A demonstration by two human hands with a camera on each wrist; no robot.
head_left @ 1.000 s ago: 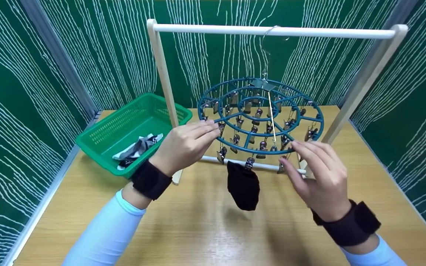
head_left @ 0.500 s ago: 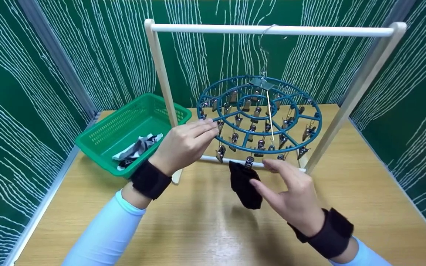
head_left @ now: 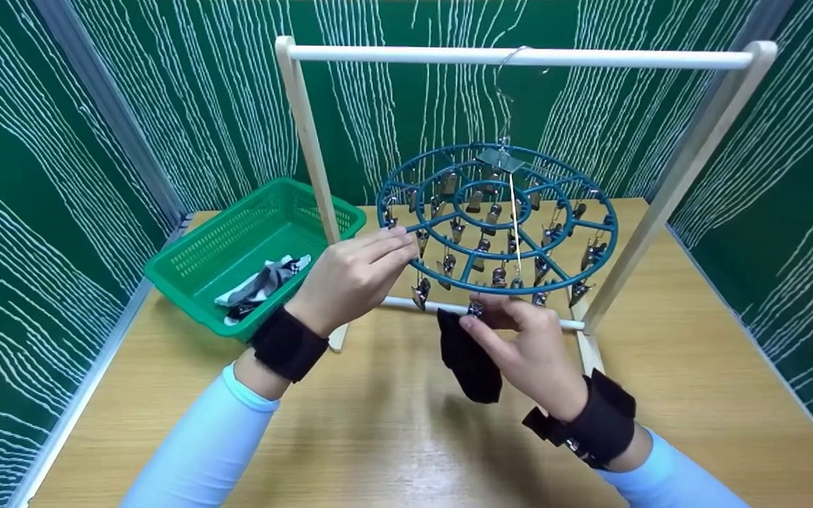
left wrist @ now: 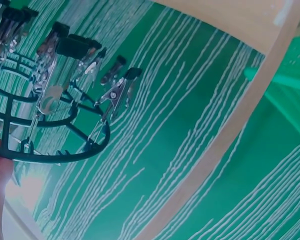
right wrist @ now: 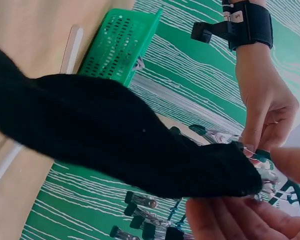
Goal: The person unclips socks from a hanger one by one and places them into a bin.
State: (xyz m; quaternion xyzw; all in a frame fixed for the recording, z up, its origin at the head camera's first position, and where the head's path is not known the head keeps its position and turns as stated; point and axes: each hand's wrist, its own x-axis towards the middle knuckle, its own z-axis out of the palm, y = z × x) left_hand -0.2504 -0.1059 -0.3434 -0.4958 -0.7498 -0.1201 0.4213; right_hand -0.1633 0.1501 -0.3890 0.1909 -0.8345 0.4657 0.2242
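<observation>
A blue-green round clip hanger [head_left: 505, 291] with several dangling metal clips hangs by its hook from the rack's white bar. My left hand [head_left: 360, 275] grips its near-left rim; in the left wrist view the fingertips [left wrist: 1, 167] lie on that rim. One front clip [head_left: 476, 309] holds a black sock [head_left: 473, 367] by its opening. Around this clip close the thumb and fingers of my right hand [head_left: 530, 346]. The right wrist view has the sock [right wrist: 105, 130] stretching across, its clipped end between thumb and fingers [right wrist: 230, 217].
A green basket [head_left: 202, 257] stands left on the wooden table [head_left: 392, 451], with grey, white and black socks [head_left: 262, 286] inside. The wooden rack [head_left: 311, 134] frames the hanger, its lower bar [head_left: 406, 303] behind the sock. Green walls with white lines enclose the back and sides.
My right hand has left the hanger's right rim and moved left and inward to the clip above the black sock. My left hand has stayed on the rim.
</observation>
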